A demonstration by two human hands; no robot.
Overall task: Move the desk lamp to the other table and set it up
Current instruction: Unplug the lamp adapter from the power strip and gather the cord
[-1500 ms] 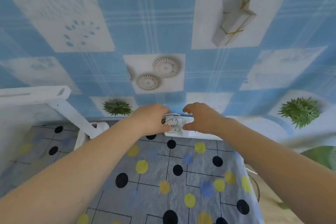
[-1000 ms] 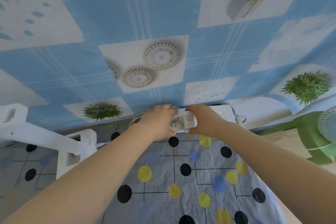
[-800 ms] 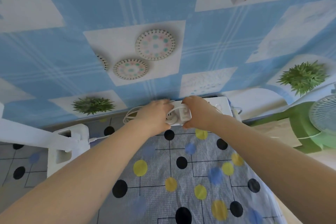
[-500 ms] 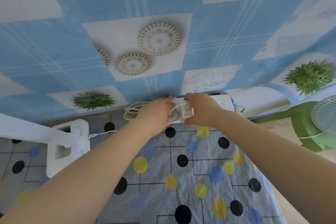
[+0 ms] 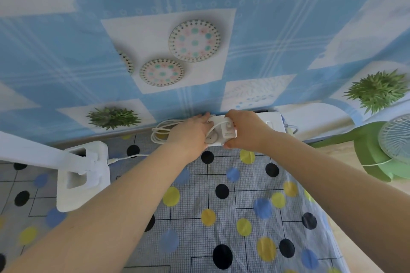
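Note:
The white desk lamp (image 5: 83, 175) stands at the left of the table, its arm reaching out of view to the left. Its white cable (image 5: 127, 157) runs from the base to a coiled bundle (image 5: 160, 133) by the wall. A white power strip (image 5: 271, 123) lies along the table's back edge. My left hand (image 5: 190, 134) rests on the strip's left end, fingers laid over it. My right hand (image 5: 244, 132) pinches the lamp's white plug adapter (image 5: 228, 132) against the strip's top.
The table wears a grey cloth (image 5: 221, 217) with black, yellow and blue dots. A blue patterned wall (image 5: 199, 29) rises right behind it. A green fan (image 5: 386, 150) stands on the floor to the right, past the table's right edge.
The view has tilted down and the lamp base has come into view. My right hand has brought the adapter onto the strip while my left hand stays on the strip's end.

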